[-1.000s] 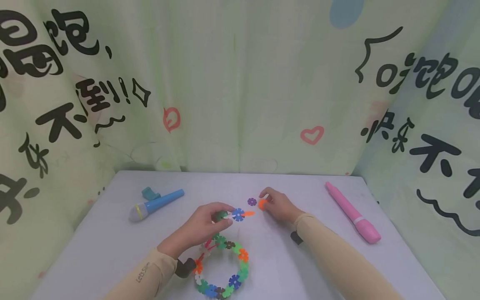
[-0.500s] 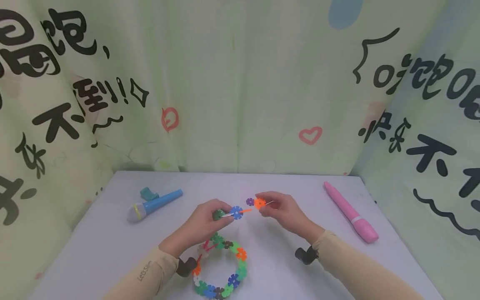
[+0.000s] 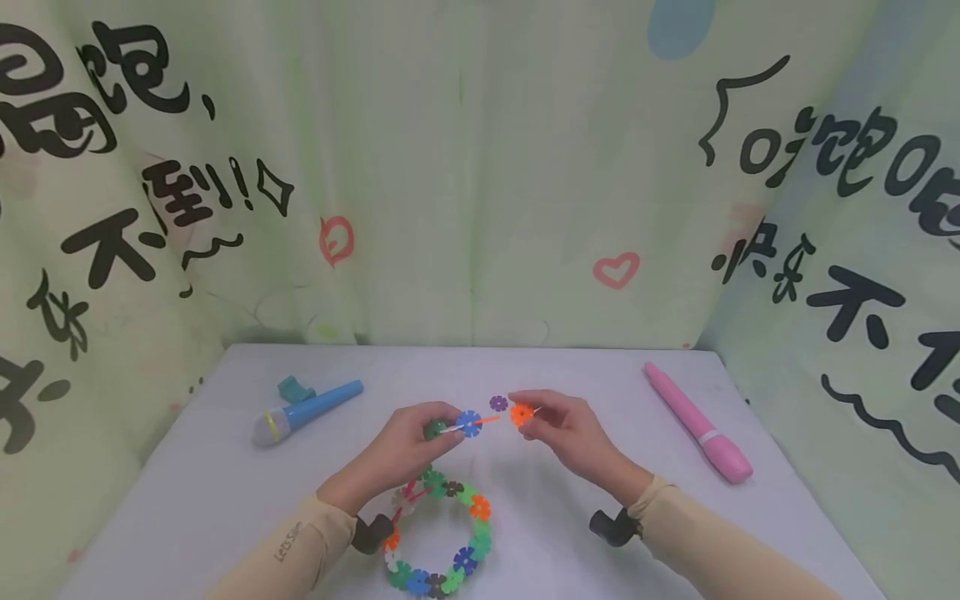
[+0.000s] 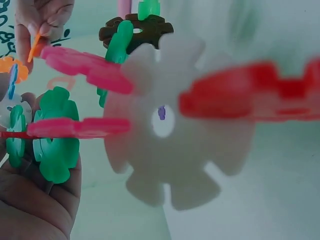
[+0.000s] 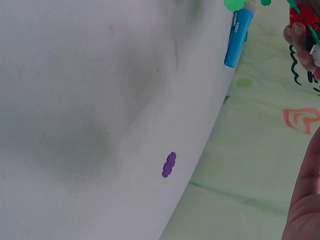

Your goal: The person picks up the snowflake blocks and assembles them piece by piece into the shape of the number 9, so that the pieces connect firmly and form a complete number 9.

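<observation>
My left hand (image 3: 420,437) pinches the end of a chain of flower-shaped plastic linking discs. Past its fingertips stick out a blue disc (image 3: 469,423) and an orange disc (image 3: 489,419) seen edge-on. Green discs (image 4: 55,135) show close by the palm in the left wrist view. The chain (image 3: 482,543) hangs down and curves in a many-coloured ring below. Across a small gap, my right hand (image 3: 573,429) pinches a separate orange disc (image 3: 521,415) between thumb and fingers. A purple disc (image 3: 498,403) lies on the table just behind. Blurred white disc (image 4: 150,175) fills the left wrist view.
On the white table (image 3: 585,371), a blue toy microphone (image 3: 311,412) lies at the left with a small teal block (image 3: 296,389) behind it. A pink toy microphone (image 3: 697,423) lies at the right. Printed curtains (image 3: 465,208) surround the table.
My right hand has lifted the orange disc from beside the purple one and turned it to face the left hand. The left hand stays nearly still with the chain.
</observation>
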`<state>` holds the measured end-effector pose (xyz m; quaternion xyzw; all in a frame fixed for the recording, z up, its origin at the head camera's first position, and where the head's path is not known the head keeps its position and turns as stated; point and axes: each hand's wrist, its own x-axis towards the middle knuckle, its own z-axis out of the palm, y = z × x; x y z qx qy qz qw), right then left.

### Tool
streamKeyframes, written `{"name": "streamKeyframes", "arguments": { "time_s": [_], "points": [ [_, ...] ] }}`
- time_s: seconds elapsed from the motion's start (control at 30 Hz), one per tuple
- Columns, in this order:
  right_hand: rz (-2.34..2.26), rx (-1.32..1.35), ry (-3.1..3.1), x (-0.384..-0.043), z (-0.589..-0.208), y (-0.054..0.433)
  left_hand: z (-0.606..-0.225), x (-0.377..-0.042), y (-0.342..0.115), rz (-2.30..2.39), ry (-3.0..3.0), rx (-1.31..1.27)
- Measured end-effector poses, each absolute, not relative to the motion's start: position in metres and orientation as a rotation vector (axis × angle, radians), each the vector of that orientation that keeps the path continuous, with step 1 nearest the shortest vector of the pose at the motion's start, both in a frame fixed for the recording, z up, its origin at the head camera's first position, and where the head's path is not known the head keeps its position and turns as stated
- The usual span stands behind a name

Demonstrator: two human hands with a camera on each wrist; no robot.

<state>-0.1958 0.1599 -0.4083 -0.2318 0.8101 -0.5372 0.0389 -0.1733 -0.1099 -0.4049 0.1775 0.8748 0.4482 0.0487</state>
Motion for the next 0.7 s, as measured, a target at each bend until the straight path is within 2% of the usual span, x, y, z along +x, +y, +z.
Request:
{"name": "streamKeyframes", "arguments": {
  "time_s": [0.23, 0.7],
  "points": [
    [-1.651, -0.703, 2.495, -0.186, -0.399, 0.154, -0.406, -0.175, -0.108, 1.4, 2.638, 0.538],
    [-1.731, -0.918, 2.514, -0.184, -0.398, 0.15, -0.403, -0.175, -0.106, 1.422, 2.614, 0.583]
  ]
}}
